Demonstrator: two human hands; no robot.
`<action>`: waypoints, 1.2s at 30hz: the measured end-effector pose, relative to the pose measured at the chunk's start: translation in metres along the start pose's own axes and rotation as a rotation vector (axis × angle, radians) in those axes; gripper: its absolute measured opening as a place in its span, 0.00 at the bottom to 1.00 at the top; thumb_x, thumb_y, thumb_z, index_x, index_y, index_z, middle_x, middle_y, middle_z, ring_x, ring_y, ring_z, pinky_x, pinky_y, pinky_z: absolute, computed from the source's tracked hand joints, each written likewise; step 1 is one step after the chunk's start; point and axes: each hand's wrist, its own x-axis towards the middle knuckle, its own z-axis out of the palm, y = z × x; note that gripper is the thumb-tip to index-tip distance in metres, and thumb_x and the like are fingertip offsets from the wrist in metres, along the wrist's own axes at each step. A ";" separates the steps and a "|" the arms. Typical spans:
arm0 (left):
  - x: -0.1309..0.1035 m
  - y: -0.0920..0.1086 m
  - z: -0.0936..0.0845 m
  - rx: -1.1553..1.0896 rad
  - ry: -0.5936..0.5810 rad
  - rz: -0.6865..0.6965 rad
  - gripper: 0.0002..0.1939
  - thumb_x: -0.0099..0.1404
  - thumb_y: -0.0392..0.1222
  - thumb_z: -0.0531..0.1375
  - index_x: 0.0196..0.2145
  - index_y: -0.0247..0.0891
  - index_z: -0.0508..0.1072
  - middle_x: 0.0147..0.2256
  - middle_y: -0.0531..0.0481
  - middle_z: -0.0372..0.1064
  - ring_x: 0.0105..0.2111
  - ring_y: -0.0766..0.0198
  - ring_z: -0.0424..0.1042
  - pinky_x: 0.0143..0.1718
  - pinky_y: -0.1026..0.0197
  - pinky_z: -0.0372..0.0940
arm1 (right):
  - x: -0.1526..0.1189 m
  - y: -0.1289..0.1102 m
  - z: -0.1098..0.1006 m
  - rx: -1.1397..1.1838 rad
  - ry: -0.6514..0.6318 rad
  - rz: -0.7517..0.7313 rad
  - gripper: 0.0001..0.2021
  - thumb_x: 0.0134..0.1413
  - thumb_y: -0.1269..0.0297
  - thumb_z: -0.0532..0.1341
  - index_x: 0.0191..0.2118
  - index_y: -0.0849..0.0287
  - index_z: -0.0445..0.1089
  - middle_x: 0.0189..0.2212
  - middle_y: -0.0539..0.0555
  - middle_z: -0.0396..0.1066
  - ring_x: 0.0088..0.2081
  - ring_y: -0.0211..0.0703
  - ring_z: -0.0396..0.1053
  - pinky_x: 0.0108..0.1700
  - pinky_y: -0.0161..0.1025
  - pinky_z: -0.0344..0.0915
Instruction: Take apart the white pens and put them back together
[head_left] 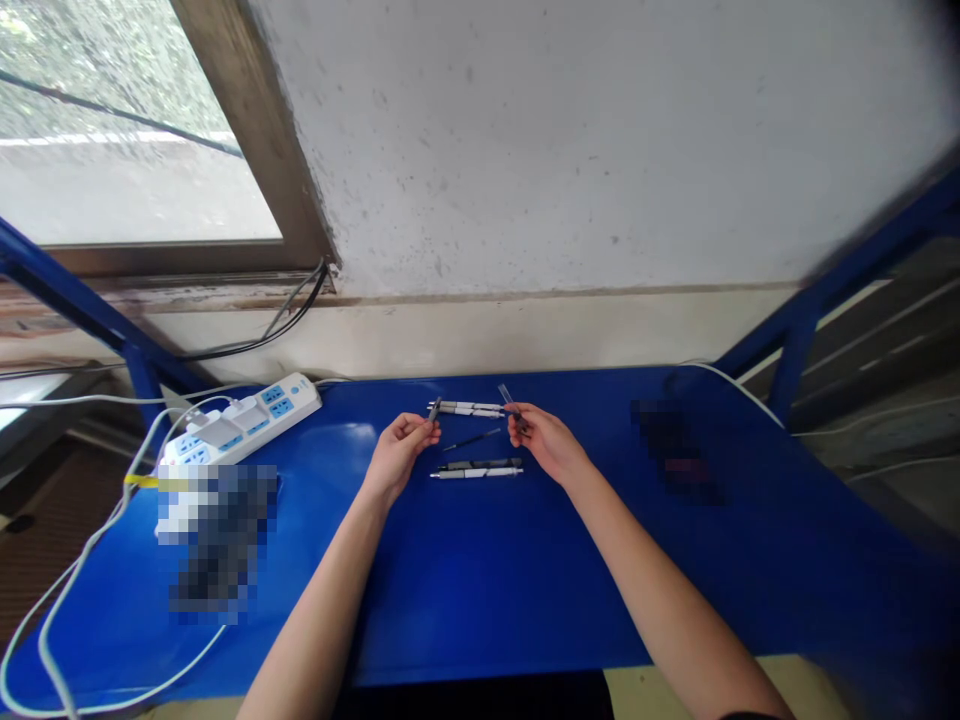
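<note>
My left hand point(397, 450) is closed, pinching a short grey pen part point(435, 408) between thumb and fingers. Opposite it, my right hand point(549, 440) grips a clear pen barrel point(505, 394) that slants up to the left; a darker section is partly hidden by the fingers. Between the hands a thin dark pen refill point(472, 439) lies on the blue table. Behind it are white-and-grey pens point(472, 408), side by side. Nearer to me lie a dark-and-grey pen point(484, 464) and a white-and-grey pen point(480, 474), roughly parallel.
A white power strip point(255, 425) with plugged-in adapters stands at the table's left, with white cables point(45, 620) looping over the edge. Blurred dark objects lie at left point(225, 545) and right point(675, 450). Blue frame bars point(799, 350) rise at both sides before the wall.
</note>
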 end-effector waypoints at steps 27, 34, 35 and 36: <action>0.000 0.002 0.000 0.006 0.034 0.022 0.20 0.49 0.44 0.70 0.40 0.35 0.74 0.30 0.51 0.70 0.29 0.68 0.70 0.31 0.66 0.66 | 0.006 0.003 -0.013 -0.601 0.276 -0.289 0.07 0.44 0.60 0.65 0.30 0.57 0.72 0.26 0.52 0.75 0.30 0.43 0.70 0.35 0.39 0.62; -0.001 0.004 0.001 -0.006 -0.029 0.010 0.19 0.55 0.49 0.66 0.40 0.33 0.75 0.27 0.51 0.68 0.26 0.69 0.68 0.31 0.65 0.64 | 0.007 0.004 -0.022 -0.959 0.369 -0.462 0.05 0.44 0.63 0.62 0.26 0.55 0.75 0.24 0.52 0.70 0.26 0.42 0.64 0.34 0.41 0.60; -0.001 0.003 0.002 -0.007 -0.033 0.012 0.19 0.56 0.50 0.65 0.40 0.33 0.75 0.26 0.52 0.67 0.26 0.69 0.67 0.31 0.64 0.64 | 0.008 0.005 -0.023 -0.987 0.373 -0.471 0.05 0.44 0.63 0.62 0.26 0.55 0.75 0.24 0.52 0.69 0.25 0.42 0.63 0.33 0.40 0.60; -0.002 0.003 0.002 -0.008 -0.032 0.015 0.19 0.56 0.50 0.64 0.40 0.34 0.75 0.25 0.53 0.66 0.25 0.69 0.67 0.30 0.64 0.64 | 0.008 0.006 -0.024 -1.011 0.374 -0.480 0.04 0.44 0.64 0.62 0.26 0.54 0.75 0.23 0.52 0.69 0.25 0.42 0.63 0.33 0.40 0.59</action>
